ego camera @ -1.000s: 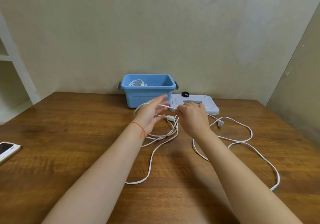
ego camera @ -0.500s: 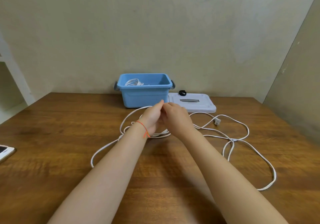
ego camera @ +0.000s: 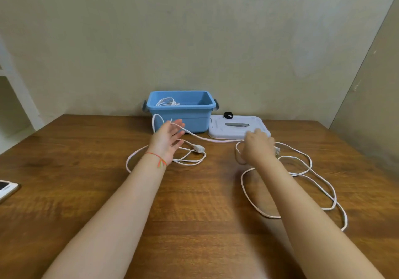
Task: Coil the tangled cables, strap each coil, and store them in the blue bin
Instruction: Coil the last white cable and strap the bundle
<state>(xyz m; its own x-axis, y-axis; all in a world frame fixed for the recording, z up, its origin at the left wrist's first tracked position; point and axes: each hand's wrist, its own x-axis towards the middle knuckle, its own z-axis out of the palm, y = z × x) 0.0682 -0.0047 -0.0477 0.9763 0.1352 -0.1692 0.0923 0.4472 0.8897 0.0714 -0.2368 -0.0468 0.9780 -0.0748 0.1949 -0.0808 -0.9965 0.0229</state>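
Head view: left hand open under white cable.

My right hand hides its own grip on the white cable; the phone is cut off at the left edge.

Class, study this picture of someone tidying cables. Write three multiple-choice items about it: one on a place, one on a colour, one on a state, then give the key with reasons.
1. Where does the white lid lie?
A. on the bin
B. on the table beside the blue bin
C. on the floor

2. What colour is the black strap's neighbour, the long cable?
A. white
B. black
C. red

3. How is the left hand?
A. clenched, empty
B. flat on the table
C. fingers straight, cable draped over it

Key: 1 B, the lid rests flat to the bin's right. 2 A, its loops are white on the brown table. 3 C, the fingers are straight beneath the strand.
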